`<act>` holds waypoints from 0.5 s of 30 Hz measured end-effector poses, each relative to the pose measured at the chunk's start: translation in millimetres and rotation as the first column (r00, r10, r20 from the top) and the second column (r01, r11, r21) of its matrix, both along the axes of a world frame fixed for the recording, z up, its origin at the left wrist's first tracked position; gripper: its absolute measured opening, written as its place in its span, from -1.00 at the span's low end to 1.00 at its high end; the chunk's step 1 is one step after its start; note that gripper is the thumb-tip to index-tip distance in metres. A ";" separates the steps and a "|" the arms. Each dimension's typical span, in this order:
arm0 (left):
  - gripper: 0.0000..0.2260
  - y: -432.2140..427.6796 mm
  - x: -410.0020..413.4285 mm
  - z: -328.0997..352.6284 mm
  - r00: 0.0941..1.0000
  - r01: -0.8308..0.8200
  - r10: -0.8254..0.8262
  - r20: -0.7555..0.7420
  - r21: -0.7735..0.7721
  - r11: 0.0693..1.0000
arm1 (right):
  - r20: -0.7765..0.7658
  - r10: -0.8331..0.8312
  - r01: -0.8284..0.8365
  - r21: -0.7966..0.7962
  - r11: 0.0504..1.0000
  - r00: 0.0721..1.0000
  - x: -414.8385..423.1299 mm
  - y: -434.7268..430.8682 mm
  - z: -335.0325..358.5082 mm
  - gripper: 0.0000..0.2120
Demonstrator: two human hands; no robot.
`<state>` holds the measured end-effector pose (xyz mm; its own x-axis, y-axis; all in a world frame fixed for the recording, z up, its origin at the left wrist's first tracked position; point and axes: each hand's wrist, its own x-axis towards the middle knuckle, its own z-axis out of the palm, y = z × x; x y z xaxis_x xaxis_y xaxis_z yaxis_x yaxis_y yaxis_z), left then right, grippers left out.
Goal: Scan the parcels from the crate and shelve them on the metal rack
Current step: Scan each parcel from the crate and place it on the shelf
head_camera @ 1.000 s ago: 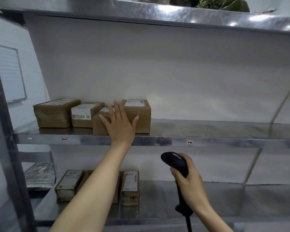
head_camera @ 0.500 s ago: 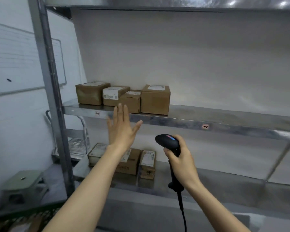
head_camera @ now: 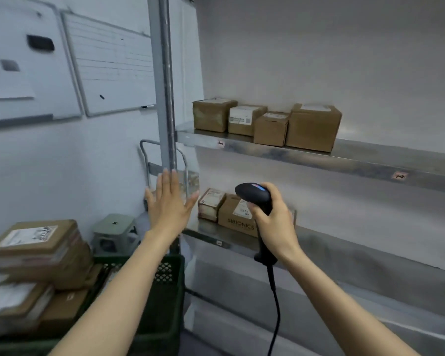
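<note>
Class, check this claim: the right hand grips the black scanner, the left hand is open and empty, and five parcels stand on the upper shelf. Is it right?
Not quite. The head view shows four parcels on the upper shelf, not five. The right hand does grip the scanner, and the left hand is open and empty.

single head view, wide-angle, looks forward and slightly down from chest-to-head height, close to the metal rack at right, crate low left, both forearms reaching into frame
</note>
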<state>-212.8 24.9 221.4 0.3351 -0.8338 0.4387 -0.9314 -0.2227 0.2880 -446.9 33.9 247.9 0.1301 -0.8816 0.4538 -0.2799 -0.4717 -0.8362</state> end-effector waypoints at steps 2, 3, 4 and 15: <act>-0.21 15.4 27.3 -12.4 0.999 -0.038 0.038 -0.012 0.031 0.999 | -0.010 0.015 -0.015 0.011 1.000 1.000 21.9 6.6 -1.6 -0.59; -0.21 23.5 41.8 -19.2 0.998 -0.063 0.064 -0.015 0.051 0.997 | -0.013 0.027 -0.026 0.018 0.999 1.000 33.1 10.5 -3.0 -0.59; -0.20 32.6 56.8 -26.4 0.996 -0.087 0.088 -0.016 0.073 0.993 | -0.015 0.034 -0.034 0.025 0.999 0.999 44.7 14.8 -5.0 -0.59; -0.21 133.0 193.8 -113.7 0.968 -0.170 0.214 -0.129 0.287 0.943 | -0.027 0.127 -0.123 0.103 0.987 0.992 166.0 58.9 -47.5 -0.61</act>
<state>-19.0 157.9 107.7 0.5467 -0.8265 0.1341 -0.8111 -0.4830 0.3298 -280.9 92.8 200.5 0.2562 -0.8985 0.3566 -0.2529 -0.4183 -0.8724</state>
